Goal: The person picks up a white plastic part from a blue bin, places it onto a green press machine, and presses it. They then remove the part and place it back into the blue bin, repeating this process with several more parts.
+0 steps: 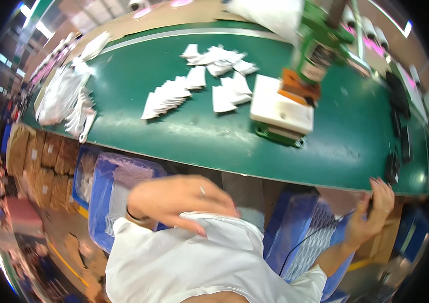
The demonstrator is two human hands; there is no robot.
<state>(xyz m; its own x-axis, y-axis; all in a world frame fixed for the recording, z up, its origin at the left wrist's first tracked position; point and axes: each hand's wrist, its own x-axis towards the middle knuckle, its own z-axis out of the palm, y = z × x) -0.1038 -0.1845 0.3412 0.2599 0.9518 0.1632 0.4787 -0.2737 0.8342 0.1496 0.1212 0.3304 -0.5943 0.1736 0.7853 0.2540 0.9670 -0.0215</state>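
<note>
My left hand (pixel 181 198) is in front of my white shirt (pixel 184 252), fingers stretched out and slightly blurred; nothing shows in it. At the table's right front edge, my right hand (pixel 373 212) has its fingertips raised by the rim, fingers extended with no object visible in them. A small black object (pixel 392 166) lies just beyond those fingertips. On the green table (pixel 184 144), a row of overlapping white flat pieces (pixel 166 97) lies left of the middle. More white pieces form a far pile (pixel 219 58) and a smaller stack (pixel 230 93).
A green hand press (pixel 318 50) stands right of the middle over a white block (pixel 280 108). Clear plastic bags (pixel 63 96) lie at the far left. Below the table edge are lined blue bins, left (pixel 98 202) and right (pixel 282 222). Cardboard boxes (pixel 43 161) stand at left.
</note>
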